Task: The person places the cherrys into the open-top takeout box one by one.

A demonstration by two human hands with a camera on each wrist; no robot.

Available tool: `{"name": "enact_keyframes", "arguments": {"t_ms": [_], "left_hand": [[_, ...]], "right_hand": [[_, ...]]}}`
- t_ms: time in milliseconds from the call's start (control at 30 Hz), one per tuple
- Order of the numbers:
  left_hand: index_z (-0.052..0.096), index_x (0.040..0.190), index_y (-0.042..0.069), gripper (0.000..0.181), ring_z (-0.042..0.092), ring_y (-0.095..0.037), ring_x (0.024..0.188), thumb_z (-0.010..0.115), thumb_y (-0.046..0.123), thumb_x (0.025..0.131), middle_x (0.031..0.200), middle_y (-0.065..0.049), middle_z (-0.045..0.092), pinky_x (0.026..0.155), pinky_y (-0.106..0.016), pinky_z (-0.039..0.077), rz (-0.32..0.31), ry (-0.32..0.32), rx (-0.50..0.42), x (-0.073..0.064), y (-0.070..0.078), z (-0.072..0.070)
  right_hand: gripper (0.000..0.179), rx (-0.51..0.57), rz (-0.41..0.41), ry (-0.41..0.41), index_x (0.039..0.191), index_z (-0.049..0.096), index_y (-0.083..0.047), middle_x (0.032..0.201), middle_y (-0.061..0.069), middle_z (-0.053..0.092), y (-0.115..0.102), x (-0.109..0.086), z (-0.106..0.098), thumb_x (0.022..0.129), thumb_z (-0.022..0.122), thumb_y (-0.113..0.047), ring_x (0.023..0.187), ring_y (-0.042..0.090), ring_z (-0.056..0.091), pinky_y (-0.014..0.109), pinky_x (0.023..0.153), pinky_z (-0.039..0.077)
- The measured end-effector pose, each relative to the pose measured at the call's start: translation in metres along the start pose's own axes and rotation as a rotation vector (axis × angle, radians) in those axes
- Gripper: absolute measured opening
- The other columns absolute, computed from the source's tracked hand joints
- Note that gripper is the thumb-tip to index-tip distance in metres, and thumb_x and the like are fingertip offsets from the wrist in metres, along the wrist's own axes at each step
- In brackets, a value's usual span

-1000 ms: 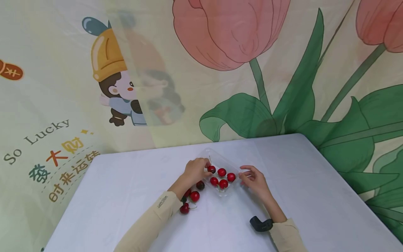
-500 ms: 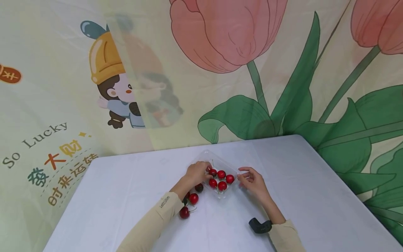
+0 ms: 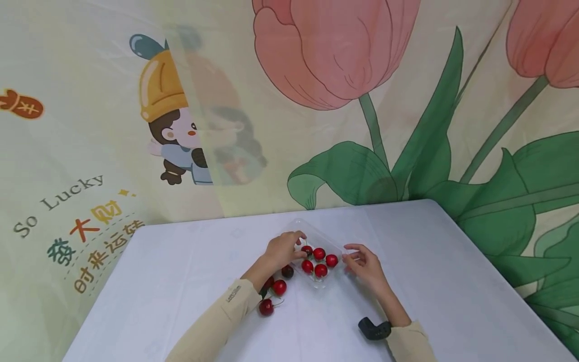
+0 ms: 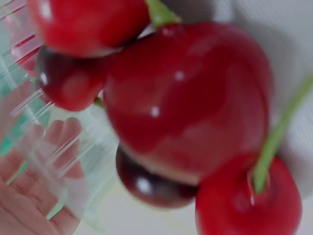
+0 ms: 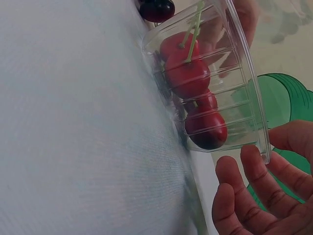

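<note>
Clear plastic tub [image 3: 316, 237]: cherries [image 3: 320, 270] inside; right hand [image 3: 367, 265] pinches it; left hand [image 3: 281, 250] over it, fingers parted. We judge a right-hand tug could tip it, spilling cherries.

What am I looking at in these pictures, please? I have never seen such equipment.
There is no machine arm here, only a person's left hand and right hand, both bare. The wide picture comes from a camera worn on the head, looking forward and down; the two close ones come from cameras on the left and right wrists. On the white table stands a clear container with five cherries visible inside. Loose cherries lie beside it; they look huge from the left wrist because they are near that camera. The left hand is over the container, fingers apart beside one cherry, and seems to hold nothing. The right hand is at the container's corner; I cannot tell whether it grips it.
</note>
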State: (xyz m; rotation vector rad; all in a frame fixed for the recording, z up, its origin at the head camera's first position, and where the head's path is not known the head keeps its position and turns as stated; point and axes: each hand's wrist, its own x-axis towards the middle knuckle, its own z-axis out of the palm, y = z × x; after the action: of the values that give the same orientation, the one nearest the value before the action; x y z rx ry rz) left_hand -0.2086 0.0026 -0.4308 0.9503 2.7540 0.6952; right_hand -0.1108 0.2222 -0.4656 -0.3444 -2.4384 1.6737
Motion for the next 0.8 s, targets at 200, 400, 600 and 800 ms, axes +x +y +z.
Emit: {"name": "enact_keyframes", "arguments": {"t_ms": [200, 400, 600, 800], "left_hand": [[0.063, 0.125, 0.007, 0.041, 0.064, -0.022, 0.09, 0.074, 0.021, 0.088, 0.106, -0.009, 0.069, 0.074, -0.034, 0.052, 0.025, 0.051, -0.01, -0.013, 0.0, -0.01], [0.064, 0.122, 0.006, 0.039, 0.066, -0.022, 0.09, 0.075, 0.02, 0.087, 0.106, -0.011, 0.068, 0.072, -0.033, 0.053, 0.051, 0.093, -0.024, -0.032, -0.004, -0.02], [0.068, 0.116, 0.006, 0.034, 0.067, -0.021, 0.089, 0.076, 0.02, 0.086, 0.1, -0.007, 0.069, 0.073, -0.033, 0.053, 0.056, 0.121, -0.031, -0.055, -0.009, -0.026], [0.069, 0.115, 0.007, 0.032, 0.067, -0.022, 0.089, 0.075, 0.02, 0.086, 0.103, -0.008, 0.069, 0.075, -0.033, 0.055, 0.034, 0.13, -0.028, -0.076, -0.013, -0.029]], "right_hand": [[0.031, -0.02, 0.002, -0.005, 0.123, 0.058, -0.004, 0.094, 0.014, 0.067, 0.004, -0.001, 0.0, 0.094, 0.065, -0.016, 0.072, 0.024, 0.066, 0.023, 0.064, 0.053], [0.032, -0.025, -0.001, -0.008, 0.124, 0.057, -0.005, 0.096, 0.016, 0.067, 0.005, -0.001, 0.0, 0.095, 0.064, -0.017, 0.072, 0.024, 0.067, 0.022, 0.065, 0.052], [0.031, -0.038, 0.0, -0.005, 0.124, 0.057, -0.005, 0.095, 0.016, 0.068, 0.004, -0.001, 0.0, 0.095, 0.063, -0.015, 0.071, 0.024, 0.067, 0.023, 0.064, 0.052], [0.031, -0.023, -0.008, -0.021, 0.124, 0.057, -0.004, 0.095, 0.017, 0.068, 0.003, 0.0, 0.002, 0.095, 0.063, -0.014, 0.071, 0.025, 0.067, 0.023, 0.063, 0.052]]}}
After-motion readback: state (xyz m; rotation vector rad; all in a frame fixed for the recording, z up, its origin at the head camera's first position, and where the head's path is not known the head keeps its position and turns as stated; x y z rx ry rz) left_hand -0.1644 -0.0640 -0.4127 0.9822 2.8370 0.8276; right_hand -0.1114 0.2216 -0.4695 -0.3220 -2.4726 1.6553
